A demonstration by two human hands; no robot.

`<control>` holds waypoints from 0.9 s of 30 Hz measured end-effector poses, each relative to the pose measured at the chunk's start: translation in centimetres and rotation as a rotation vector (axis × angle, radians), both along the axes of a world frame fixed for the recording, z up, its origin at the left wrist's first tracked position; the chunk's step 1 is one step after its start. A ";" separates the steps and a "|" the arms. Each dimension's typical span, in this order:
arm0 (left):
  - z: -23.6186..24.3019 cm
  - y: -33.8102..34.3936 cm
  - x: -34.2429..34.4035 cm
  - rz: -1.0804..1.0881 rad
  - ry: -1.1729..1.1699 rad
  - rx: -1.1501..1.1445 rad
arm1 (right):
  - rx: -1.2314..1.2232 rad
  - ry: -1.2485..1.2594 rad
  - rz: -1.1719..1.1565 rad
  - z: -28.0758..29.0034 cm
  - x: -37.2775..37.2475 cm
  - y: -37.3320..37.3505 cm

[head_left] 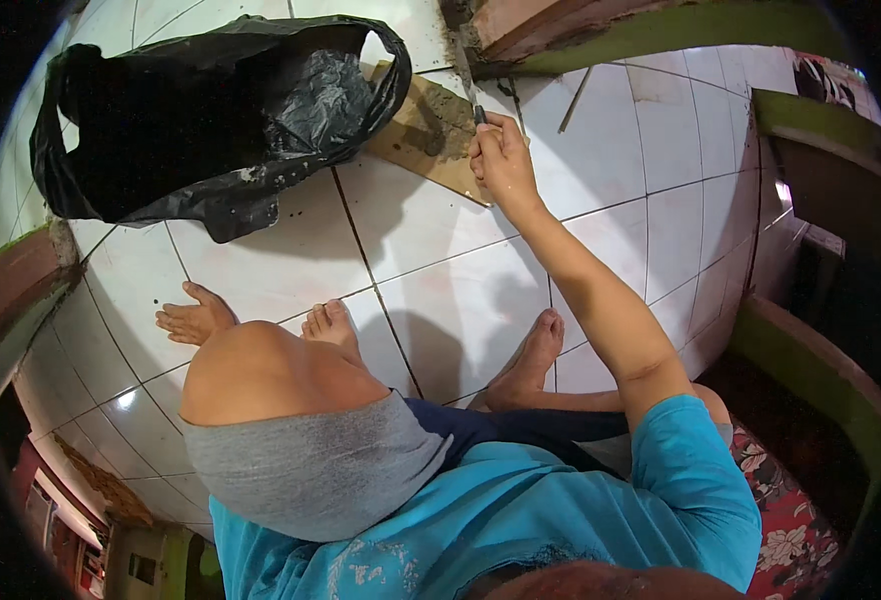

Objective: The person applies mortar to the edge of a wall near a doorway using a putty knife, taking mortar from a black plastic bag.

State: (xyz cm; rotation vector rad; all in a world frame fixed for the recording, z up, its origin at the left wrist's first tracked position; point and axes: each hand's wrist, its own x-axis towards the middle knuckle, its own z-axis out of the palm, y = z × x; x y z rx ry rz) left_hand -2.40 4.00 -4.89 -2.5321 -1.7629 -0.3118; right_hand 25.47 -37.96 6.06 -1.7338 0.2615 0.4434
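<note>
My right hand [506,160] is closed around the black handle of a narrow-bladed tool [467,78]. Its thin metal blade points away from me, up against the foot of a wooden frame, where grey paste-like material shows; I cannot tell its exact kind. Just left of this hand, a brown board [426,130] lies on the tiles with a grey mortar-like smear on it. A large black plastic bag [231,190] stands open beside the board and covers part of it. Past my left knee, my left hand [197,314] hangs with its fingers apart, holding nothing.
White floor tiles [461,280] with dark joints spread under my bare feet. A thin stick [575,102] lies right of the tool. Green and brown wooden beams [681,35] border the far right, with another beam end [26,265] at left. Red floral cloth [786,500] shows at lower right.
</note>
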 end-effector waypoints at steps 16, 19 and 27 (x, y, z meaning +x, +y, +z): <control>1.3 -0.7 0.1 -0.017 -0.034 -0.058 | -0.678 -0.363 0.349 7.1 5.1 4.4; 1.0 -0.8 0.3 -0.057 -0.044 -0.062 | -0.915 -0.497 0.612 13.5 8.3 4.0; 1.3 -1.0 0.0 -0.070 -0.073 -0.116 | -1.388 -0.743 1.241 20.2 15.1 11.4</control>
